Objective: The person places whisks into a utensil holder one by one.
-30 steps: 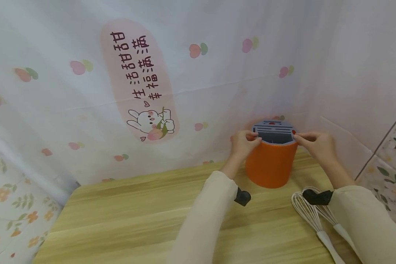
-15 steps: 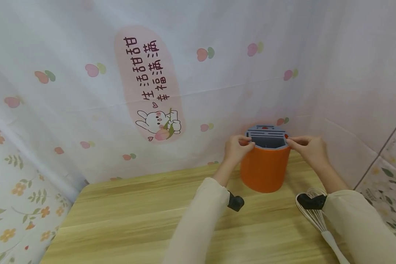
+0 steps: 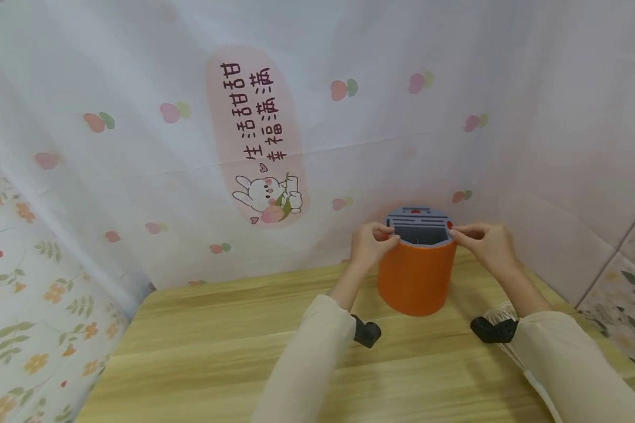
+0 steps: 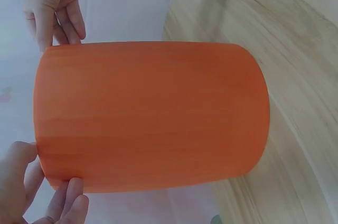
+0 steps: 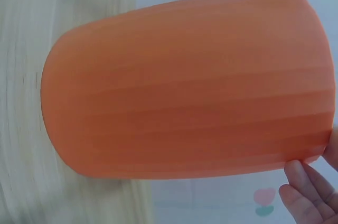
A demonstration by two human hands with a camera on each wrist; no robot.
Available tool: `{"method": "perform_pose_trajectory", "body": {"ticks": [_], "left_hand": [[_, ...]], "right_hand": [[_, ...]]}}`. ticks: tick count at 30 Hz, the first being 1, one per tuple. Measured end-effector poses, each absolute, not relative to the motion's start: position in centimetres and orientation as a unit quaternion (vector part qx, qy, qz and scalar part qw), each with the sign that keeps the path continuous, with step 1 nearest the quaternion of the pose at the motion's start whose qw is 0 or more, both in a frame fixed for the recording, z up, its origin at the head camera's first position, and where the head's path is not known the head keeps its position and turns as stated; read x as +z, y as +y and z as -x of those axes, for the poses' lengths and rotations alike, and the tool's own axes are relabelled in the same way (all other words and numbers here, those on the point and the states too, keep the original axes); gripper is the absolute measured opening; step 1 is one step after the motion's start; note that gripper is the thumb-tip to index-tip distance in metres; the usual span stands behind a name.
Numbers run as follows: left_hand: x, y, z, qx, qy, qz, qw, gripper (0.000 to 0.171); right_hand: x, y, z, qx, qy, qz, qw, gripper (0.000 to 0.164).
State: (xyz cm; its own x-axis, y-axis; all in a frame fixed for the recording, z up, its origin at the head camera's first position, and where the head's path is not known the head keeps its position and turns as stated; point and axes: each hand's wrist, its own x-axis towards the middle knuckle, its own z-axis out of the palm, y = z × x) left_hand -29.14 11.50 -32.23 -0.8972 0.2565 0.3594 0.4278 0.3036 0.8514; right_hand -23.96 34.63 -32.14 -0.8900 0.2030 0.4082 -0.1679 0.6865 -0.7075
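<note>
Orange slotted utensil holder (image 3: 415, 279), one: stood upright on the wood-grain tabletop (image 3: 206, 341), near its rear edge and right of centre in the head view. Wall plain orange, faintly banded lengthwise in the right wrist view. Top fitted with a blue-grey slotted insert (image 3: 417, 218): narrow slots toward the rear, one wide dark opening on the person's side, a red spot at the back and another at the right edge.

Left hand (image 3: 370, 244), bare: pinched the holder's rim on its left side, thumb and fingers bent about the edge.

Right hand (image 3: 489, 247), bare: pinched the rim on the opposite side, thumb and forefinger beside the right-hand red spot.

Sleeves, cream, two: left sleeve (image 3: 312, 352) and right sleeve (image 3: 571, 358), each with a black wrist fitting at the cuff, left fitting (image 3: 367, 333) and right fitting (image 3: 494, 330).

Wire whisk (image 3: 514, 354), pale: lay on the tabletop below the right wrist, apart from the holder; partly hidden by the right fitting and sleeve. Whether a second lay beneath could not be told.

White curtain (image 3: 402, 147), printed with small pink and orange fruit motifs: hung behind the tabletop. It bore a pink oval panel (image 3: 222, 141) with sideways dark lettering and a white cartoon rabbit (image 3: 259, 191).

Floral cloth (image 3: 42, 305), orange flowers and green leaves: hung at the left.
</note>
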Motion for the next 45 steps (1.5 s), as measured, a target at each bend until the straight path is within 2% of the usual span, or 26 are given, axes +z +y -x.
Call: {"method": "perform_pose_trajectory", "body": {"ticks": [9, 20, 36, 45], "left_hand": [[-32.7, 8.9, 28.0, -0.556, -0.803, 0.200, 0.075, 0.019], [-32.0, 5.6, 26.5, -0.554, -0.805, 0.201, 0.065, 0.019], [-32.3, 0.2, 23.2, -0.552, -0.807, 0.187, 0.095, 0.018], [-32.5, -2.4, 20.8, -0.560, -0.806, 0.173, 0.082, 0.020]], "right_hand": [[-32.7, 32.3, 23.5, 0.403, -0.892, -0.001, 0.204, 0.045], [-32.4, 29.0, 22.5, 0.374, -0.892, -0.043, 0.250, 0.031], [-31.9, 24.2, 20.5, 0.384, -0.897, -0.074, 0.205, 0.032], [-32.1, 22.0, 19.4, 0.388, -0.895, -0.093, 0.197, 0.027]]}}
